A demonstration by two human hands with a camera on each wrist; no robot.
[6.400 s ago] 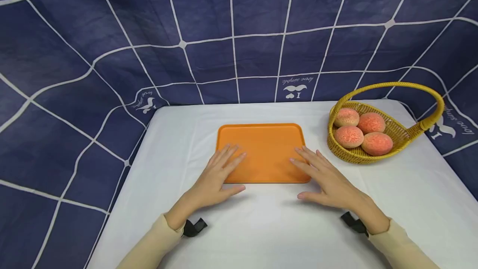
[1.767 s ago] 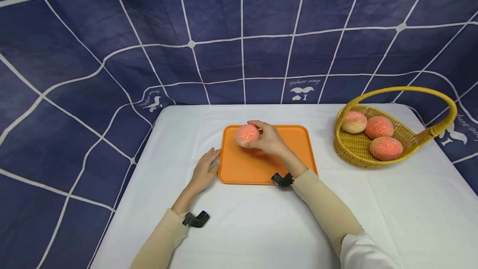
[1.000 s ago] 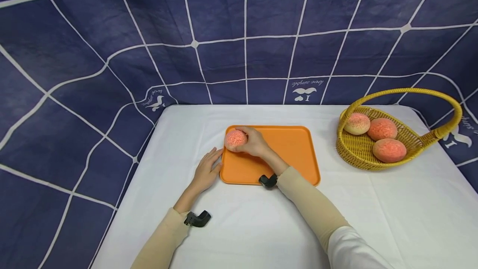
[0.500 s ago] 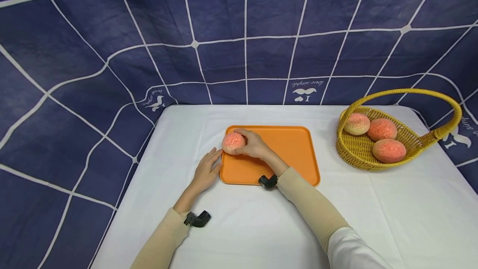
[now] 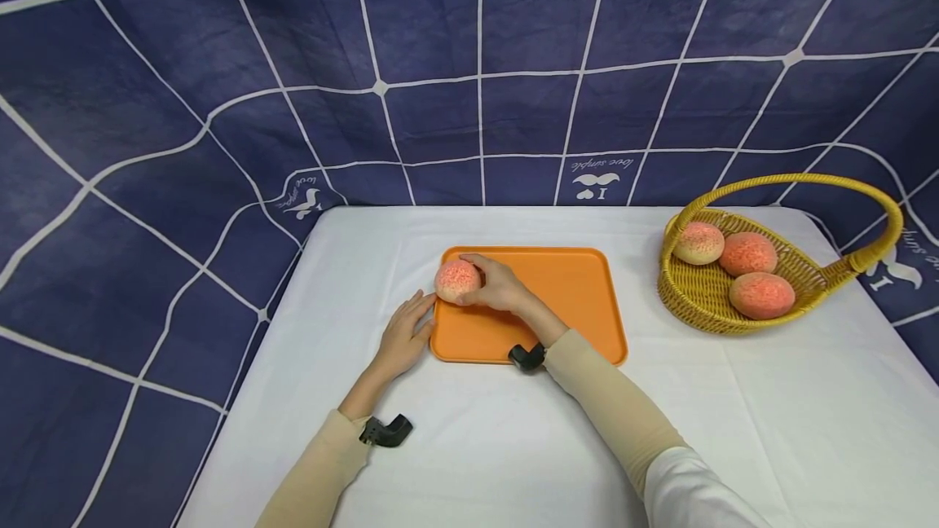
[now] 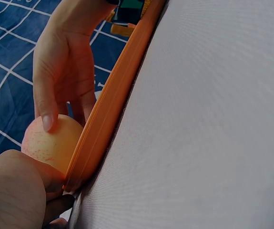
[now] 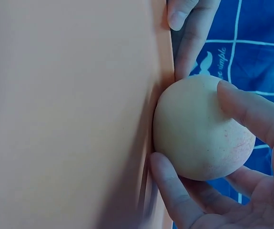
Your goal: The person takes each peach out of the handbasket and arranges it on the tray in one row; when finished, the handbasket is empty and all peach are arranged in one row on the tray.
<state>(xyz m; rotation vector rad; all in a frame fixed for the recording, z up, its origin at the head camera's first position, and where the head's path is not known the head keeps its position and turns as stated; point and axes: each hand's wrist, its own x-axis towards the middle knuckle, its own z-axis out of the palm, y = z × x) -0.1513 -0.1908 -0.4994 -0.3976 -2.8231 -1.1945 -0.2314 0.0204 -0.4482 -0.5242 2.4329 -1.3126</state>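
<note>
My right hand grips a round peach, pinkish red on top and pale yellow below, thumb on the near side and fingers round the far side. The peach sits at the upper left corner of a shallow orange tray, by its left rim. In the right wrist view a fingertip lies where the peach meets the tray. Against the tray's left edge rests my left hand, fingers extended. The left wrist view shows its back beside the peach, fingertips partly hidden at the rim.
A yellow wicker basket with a tall arched handle stands at the right, holding three peaches. White cloth covers the table. A dark blue curtain with white lines hangs behind and to the left.
One peach left the basket in my right hand, crossed the tray leftward and came down at its upper left corner. My left hand shifted from over the tray to its left edge.
</note>
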